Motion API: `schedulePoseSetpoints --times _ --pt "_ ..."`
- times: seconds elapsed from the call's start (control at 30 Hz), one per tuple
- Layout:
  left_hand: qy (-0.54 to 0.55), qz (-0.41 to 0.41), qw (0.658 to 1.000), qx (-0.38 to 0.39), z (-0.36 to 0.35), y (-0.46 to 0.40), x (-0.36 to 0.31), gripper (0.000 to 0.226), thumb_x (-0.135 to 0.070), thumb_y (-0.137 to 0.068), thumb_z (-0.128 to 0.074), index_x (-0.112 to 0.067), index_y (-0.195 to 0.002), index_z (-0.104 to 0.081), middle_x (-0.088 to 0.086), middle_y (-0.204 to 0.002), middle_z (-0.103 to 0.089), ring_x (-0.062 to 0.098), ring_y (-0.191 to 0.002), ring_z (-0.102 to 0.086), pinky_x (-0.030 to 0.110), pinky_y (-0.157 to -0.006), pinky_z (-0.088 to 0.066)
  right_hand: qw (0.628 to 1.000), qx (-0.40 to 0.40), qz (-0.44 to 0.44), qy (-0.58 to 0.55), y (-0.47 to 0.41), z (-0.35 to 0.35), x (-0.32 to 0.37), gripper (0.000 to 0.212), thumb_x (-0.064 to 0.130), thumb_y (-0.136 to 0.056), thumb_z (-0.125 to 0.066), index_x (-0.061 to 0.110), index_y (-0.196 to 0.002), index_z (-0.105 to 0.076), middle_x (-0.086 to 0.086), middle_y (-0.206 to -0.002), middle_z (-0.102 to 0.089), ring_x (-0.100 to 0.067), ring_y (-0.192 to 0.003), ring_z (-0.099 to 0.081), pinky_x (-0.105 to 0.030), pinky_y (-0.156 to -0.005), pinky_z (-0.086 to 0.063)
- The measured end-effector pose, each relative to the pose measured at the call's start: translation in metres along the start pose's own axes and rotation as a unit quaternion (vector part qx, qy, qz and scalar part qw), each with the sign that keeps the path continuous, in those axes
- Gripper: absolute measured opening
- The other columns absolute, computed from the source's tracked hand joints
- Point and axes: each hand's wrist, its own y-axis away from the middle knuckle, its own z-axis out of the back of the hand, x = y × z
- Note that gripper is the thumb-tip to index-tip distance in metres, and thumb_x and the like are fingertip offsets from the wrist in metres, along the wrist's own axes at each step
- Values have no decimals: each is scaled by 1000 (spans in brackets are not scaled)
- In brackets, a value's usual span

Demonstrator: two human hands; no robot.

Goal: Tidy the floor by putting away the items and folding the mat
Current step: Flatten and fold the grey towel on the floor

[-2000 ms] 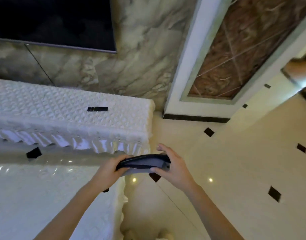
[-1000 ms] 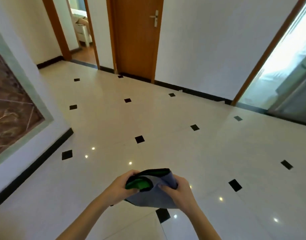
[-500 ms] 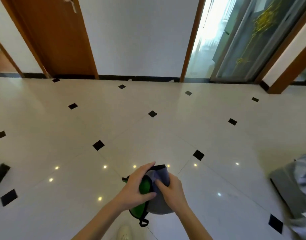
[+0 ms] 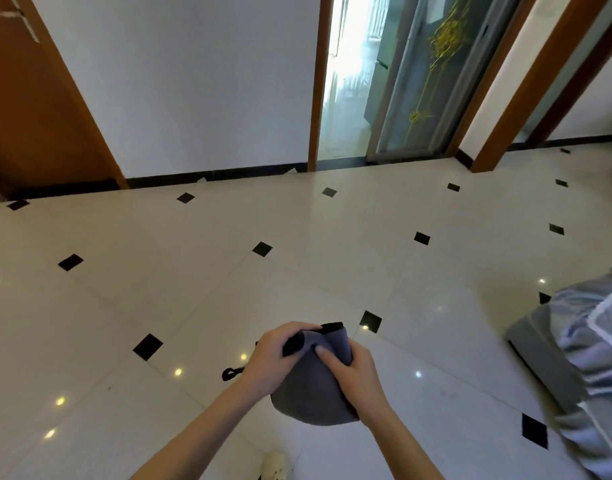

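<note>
We stand in a home, in a hall or living room. Glossy cream floor tiles [image 4: 297, 271] with small black diamond insets spread out before us. At ten o'clock is a brown wooden door [image 4: 27, 109]; at one o'clock a sliding glass door [image 4: 412, 81] with gold ornament; at three o'clock grey striped fabric [image 4: 585, 358] over furniture.

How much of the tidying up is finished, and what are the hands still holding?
Looks done: the tiled floor ahead shows no loose items. In hand: the left hand and right hand both grip a grey pouch with a black cord, bulging as if something is packed inside. Left: the pouch is not yet put down anywhere. A grey striped fabric lies at the right edge; whether it needs tidying is unclear.
</note>
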Motion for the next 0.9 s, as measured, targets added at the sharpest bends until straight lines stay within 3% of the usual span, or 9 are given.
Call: schedulePoseSetpoints --times 0.37,0.6,0.9 --pt "-13 -20 995 94 -37 -136 9 34 -10 -89 -59 -39 -108 -58 -18 -108 -64 -4 -105 -56 13 -90 -40 994 -74 -43 -70 -86 58 5 14 28 -89 -61 18 -97 -67 0 -87 -72 -8 -80 -67 -26 -72 -54" --pt "15 -21 997 78 -85 -222 3 31 -9 -89 -59 -35 -106 -63 -19 -104 -67 -4 -100 -59 13 -87 -44 986 -103 -70 -113 -149 117 2 9 26 -92 -56 21 -94 -62 2 -88 -69 1 -77 -65 -14 -65 -50" --pt "4 -20 997 75 -129 -331 10 32 -9 -89 -60 -31 -112 -63 -15 -109 -66 -4 -103 -58 15 -88 -45 968 -118 -127 -179 -243 180 -6 19 30 -95 -49 16 -96 -63 -2 -88 -69 -8 -78 -66 -18 -65 -52"
